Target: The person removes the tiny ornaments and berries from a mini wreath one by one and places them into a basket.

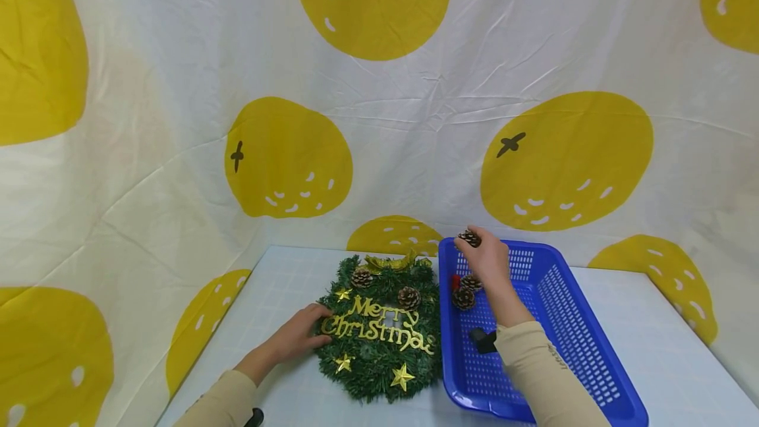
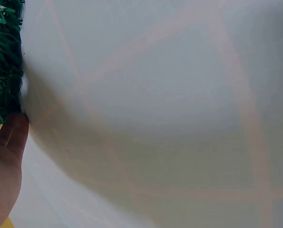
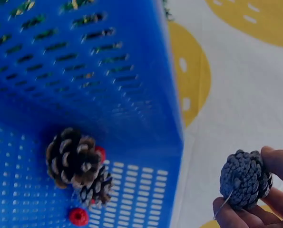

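**Walled in yellow and white**

Shows a creased white cloth (image 1: 439, 170) across the back and sides, printed with large yellow fruit shapes (image 1: 284, 150). Meets, below, a pale tabletop (image 1: 628, 308), faintly checked in pink, with soft light and a broad, blurred shadow (image 2: 155, 161).

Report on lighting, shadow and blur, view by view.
Head: fairly even light, the gold lettering legible; left wrist: a broad, soft-edged shadow across the table, the wreath cut off at the left edge; right wrist: the basket's upper wall looks soft, while the pine cone in the right hand looks crisper.
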`<state>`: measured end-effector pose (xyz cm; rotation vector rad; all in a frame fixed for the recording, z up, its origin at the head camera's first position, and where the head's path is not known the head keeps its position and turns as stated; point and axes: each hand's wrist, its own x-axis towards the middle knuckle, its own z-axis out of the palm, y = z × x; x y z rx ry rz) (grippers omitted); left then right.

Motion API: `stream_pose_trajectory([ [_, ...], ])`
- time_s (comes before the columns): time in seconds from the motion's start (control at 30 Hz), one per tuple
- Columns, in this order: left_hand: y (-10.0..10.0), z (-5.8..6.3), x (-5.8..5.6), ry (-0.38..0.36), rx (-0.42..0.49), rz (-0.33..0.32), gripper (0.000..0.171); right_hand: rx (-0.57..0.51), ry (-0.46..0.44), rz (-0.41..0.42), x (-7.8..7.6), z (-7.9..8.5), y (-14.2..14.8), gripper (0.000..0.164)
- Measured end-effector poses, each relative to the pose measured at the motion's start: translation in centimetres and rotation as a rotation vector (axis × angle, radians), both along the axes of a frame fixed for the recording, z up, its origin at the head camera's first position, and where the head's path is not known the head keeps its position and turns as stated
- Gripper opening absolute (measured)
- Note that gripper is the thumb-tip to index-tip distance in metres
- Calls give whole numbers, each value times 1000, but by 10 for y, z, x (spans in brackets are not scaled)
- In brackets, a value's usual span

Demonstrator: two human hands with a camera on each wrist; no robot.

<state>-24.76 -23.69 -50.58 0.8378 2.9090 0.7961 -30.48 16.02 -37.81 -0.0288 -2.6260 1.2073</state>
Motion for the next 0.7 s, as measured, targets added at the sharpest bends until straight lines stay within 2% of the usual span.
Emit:
stream_pose_trajectory([
  [0.4,0,0,1,7,5,-5,49,59,17,-80,-7,-25,25,54],
  [0.7,0,0,2,11,6,-5,48,151,-57,-119,-9,-45,38,56],
])
